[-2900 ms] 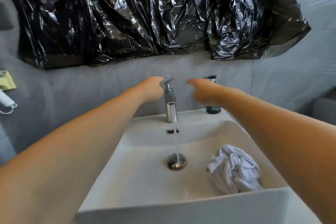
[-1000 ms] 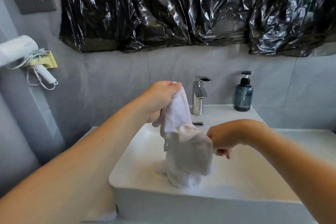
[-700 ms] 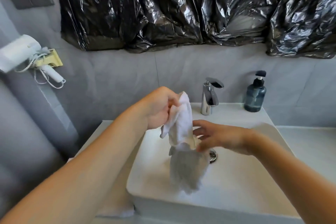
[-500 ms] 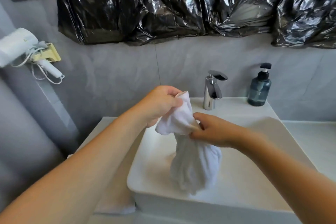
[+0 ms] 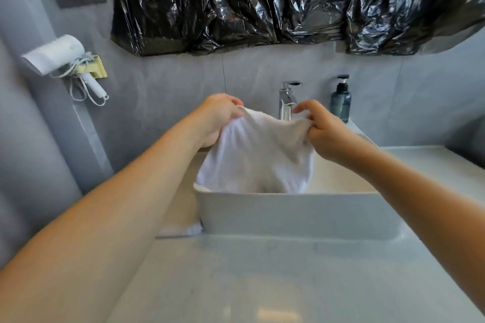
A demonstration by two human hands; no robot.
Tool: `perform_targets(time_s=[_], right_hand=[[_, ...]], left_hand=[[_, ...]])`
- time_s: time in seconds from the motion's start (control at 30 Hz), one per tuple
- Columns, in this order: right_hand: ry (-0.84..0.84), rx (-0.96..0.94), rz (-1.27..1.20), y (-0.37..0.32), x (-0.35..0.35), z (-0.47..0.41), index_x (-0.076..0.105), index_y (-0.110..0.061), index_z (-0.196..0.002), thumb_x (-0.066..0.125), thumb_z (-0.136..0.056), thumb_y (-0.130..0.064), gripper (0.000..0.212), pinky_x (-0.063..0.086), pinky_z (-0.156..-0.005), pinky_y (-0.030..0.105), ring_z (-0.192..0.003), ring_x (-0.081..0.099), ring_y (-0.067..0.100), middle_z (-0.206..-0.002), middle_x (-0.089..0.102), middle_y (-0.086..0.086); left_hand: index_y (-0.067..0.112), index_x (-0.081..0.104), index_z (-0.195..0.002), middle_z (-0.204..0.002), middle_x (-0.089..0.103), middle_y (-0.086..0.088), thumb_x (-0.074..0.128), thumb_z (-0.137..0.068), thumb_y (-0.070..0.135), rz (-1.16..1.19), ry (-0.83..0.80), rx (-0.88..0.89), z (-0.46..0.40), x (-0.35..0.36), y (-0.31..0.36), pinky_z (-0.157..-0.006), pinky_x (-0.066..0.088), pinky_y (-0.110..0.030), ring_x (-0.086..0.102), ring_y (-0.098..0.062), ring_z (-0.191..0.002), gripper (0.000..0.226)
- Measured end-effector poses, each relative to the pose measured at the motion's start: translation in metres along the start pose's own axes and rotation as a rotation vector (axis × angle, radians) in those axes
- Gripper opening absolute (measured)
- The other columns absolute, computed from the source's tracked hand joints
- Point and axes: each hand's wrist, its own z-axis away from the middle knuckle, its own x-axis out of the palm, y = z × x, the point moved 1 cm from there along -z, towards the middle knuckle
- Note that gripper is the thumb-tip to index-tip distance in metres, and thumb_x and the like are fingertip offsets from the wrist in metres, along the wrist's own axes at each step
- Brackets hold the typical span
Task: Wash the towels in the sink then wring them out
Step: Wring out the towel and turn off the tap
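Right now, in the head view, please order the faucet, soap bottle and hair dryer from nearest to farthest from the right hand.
1. Faucet, just left of the right hand.
2. Soap bottle, behind it, slightly right.
3. Hair dryer, far left wall.

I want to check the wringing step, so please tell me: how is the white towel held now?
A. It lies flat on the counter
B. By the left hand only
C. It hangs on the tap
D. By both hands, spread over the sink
D: the left hand and the right hand each grip an upper corner of the white towel, spread above the sink.
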Motion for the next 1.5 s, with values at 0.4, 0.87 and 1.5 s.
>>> perform_targets(time_s=[0.4, 0.87, 1.5], right_hand=[[0.111, 0.121, -0.278, -0.003, -0.029, 0.005, 0.059, 0.003, -0.081, 0.047, -0.094, -0.060, 0.066, 0.037, -0.064, 0.032, -0.067, 0.049, 0.018, -0.072, 0.053, 0.003], [-0.521, 0.135, -0.670, 0.034, 0.084, -0.029, 0.042, -0.022, -0.138, 0.086, -0.065, -0.024, 0.085, 0.048, -0.102, 0.036, -0.118, 0.061, 0.013, -0.129, 0.061, 0.002], [-0.756, 0.271, -0.134, 0.060, 0.093, -0.045, 0.066, -0.019, -0.093, 0.073, -0.083, -0.031, 0.017, 0.054, -0.079, 0.034, -0.084, 0.068, 0.021, -0.090, 0.072, 0.002]], left_hand=[[0.017, 0.053, -0.073, -0.068, 0.052, 0.001, 0.060, -0.097, 0.030, -0.785, -0.045, 0.350, 0.020, 0.002, -0.008, -0.052, 0.032, -0.030, 0.049, -0.019, -0.065, 0.028], [0.011, 0.061, -0.085, -0.092, 0.055, -0.014, 0.033, -0.081, -0.014, 0.045, -0.141, -0.022, -0.027, 0.009, 0.013, -0.069, 0.049, -0.031, 0.054, -0.025, -0.079, 0.038], [0.014, 0.059, -0.091, -0.114, 0.068, -0.010, 0.049, -0.100, 0.013, -0.442, -0.040, 0.196, -0.023, -0.013, -0.076, -0.092, 0.052, -0.042, 0.066, -0.028, -0.101, 0.013]])
